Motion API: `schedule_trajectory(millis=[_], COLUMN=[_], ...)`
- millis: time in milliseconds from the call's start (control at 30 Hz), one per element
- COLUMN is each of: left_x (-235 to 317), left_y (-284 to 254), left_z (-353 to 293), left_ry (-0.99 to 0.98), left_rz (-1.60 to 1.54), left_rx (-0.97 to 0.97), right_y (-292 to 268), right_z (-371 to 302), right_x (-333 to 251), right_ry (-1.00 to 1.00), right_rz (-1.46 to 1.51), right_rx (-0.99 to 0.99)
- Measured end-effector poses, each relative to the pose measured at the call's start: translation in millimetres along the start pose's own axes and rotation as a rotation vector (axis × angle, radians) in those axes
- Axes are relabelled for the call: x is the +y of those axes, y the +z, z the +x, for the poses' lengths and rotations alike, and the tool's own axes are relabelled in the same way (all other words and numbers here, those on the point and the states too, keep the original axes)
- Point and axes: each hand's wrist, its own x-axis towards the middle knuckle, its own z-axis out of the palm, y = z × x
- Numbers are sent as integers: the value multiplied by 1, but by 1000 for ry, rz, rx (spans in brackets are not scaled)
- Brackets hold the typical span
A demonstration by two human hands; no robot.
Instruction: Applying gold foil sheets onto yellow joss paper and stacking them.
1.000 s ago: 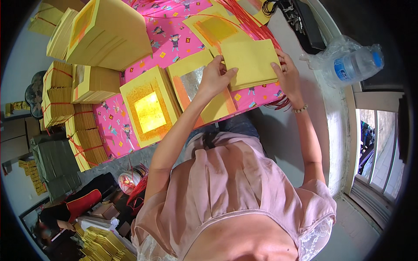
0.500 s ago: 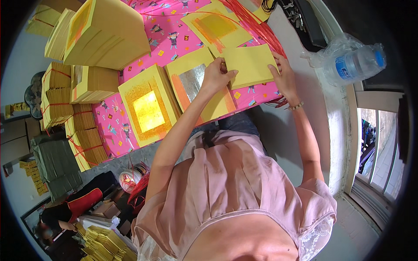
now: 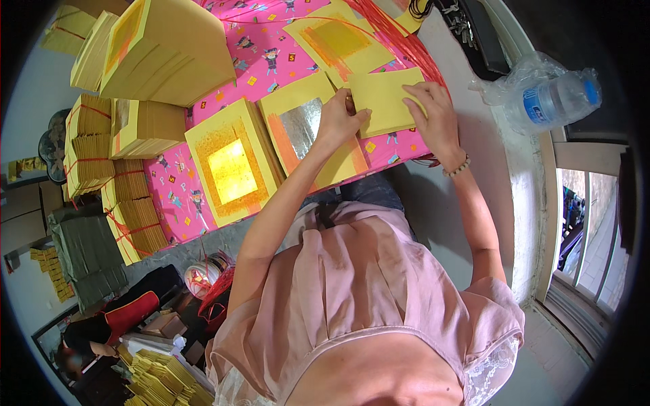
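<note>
A small stack of plain yellow paper sheets (image 3: pixel 386 99) lies at the right end of the pink table, between my hands. My left hand (image 3: pixel 340 123) pinches its left edge, thumb on top. Over its right end rests my right hand (image 3: pixel 437 120), fingers apart and bent across the top sheet; a bead bracelet circles that wrist. Left of them sits a yellow paper pile with a silver square (image 3: pixel 302 126), partly behind my left hand. Farther left is another pile with a gold square (image 3: pixel 233 168). Beyond the plain stack lie yellow sheets with an orange-gold patch (image 3: pixel 340 42).
Tall yellow paper blocks (image 3: pixel 169 54) and bundles tied with red string (image 3: pixel 88 145) crowd the left. Red strings (image 3: pixel 406 44) run along the table's far right edge. A plastic bottle (image 3: pixel 552 101) in a clear bag is at right. Another person (image 3: pixel 128 314) is at lower left.
My right hand has slid left from the stack's right edge onto its top, with the fingers spread across it. My left hand keeps its pinch in nearly the same spot.
</note>
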Motion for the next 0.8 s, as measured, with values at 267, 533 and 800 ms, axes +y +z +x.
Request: schedule_trajectory(millis=[267, 533, 800], left_x=[8, 14, 5], left_y=[-6, -34, -77], left_z=[-5, -32, -98], left_ry=[2, 83, 184], left_rz=[11, 35, 460], left_rx=[29, 79, -86], right_y=[11, 5, -9], right_z=[-2, 2, -1], right_x=[-3, -10, -55], right_ry=[-86, -68, -280], right_rz=[69, 124, 276], right_rx=[-146, -104, -319])
